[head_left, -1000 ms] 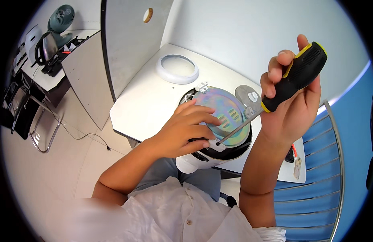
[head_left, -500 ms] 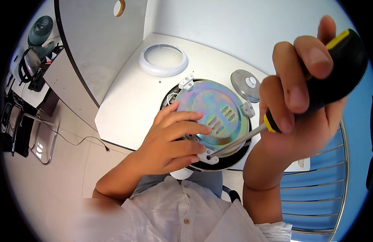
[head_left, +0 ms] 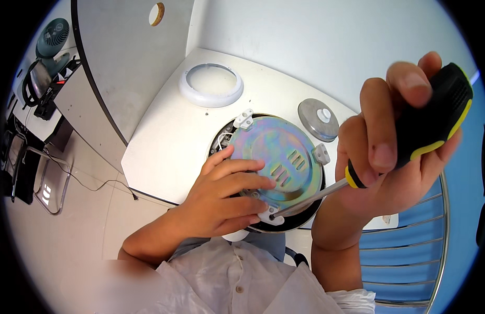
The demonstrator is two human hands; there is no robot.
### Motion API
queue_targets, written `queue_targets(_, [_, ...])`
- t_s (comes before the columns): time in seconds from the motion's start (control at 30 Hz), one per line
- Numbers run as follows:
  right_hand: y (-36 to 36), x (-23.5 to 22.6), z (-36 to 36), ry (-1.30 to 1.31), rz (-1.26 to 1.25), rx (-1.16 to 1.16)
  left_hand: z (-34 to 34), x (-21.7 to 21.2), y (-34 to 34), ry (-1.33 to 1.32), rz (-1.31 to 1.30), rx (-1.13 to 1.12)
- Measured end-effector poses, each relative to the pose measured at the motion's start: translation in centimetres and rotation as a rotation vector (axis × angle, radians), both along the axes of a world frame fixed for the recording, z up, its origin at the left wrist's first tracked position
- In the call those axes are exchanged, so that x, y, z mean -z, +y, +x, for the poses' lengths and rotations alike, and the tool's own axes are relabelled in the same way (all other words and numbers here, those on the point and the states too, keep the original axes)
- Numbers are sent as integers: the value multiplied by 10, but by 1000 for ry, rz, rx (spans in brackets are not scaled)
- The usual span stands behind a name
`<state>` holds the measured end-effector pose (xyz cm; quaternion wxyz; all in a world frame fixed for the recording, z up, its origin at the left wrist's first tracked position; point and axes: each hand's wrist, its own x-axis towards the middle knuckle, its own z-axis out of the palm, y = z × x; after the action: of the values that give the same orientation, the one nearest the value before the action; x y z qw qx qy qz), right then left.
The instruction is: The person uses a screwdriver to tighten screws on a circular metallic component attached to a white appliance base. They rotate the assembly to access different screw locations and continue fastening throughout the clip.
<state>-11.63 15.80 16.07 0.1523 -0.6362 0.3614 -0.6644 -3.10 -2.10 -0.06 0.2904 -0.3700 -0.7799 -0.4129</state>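
Right hand (head_left: 378, 138) wrapped round a black-and-yellow screwdriver (head_left: 436, 118), steel shaft slanting down-left, tip at a hole in the white bracket (head_left: 274, 215) on the near edge of an iridescent vented metal plate (head_left: 274, 138) — plate sits on an opened round appliance (head_left: 305, 222), two more white brackets on its edge. Left hand (head_left: 227, 191) palm down, fingers spread over the plate's left side — lower fingertips at the near bracket. White table (head_left: 158, 162) also has a white ring (head_left: 211, 98) and a metal disc with white knob (head_left: 310, 119) beyond the appliance.
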Motion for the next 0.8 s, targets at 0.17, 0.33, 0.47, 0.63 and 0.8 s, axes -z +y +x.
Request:
queue_targets(0.17, [-3, 9, 2, -45, -97, 64, 1, 1, -1, 9, 0, 0])
queue_targets(0.33, [-7, 8, 20, -183, -59, 221, 1, 1, -1, 3, -5, 6])
queue_targets(0.47, [-8, 9, 11, -64, -135, 148, 2, 1, 0, -6, -7, 0])
queue_targets(0.63, [-11, 17, 13, 11, -224, 220, 3, 0, 0, -13, -9, -3])
queue_targets(0.8, [-12, 17, 27, -46, -195, 439, 4, 0, 1, -19, -9, -10])
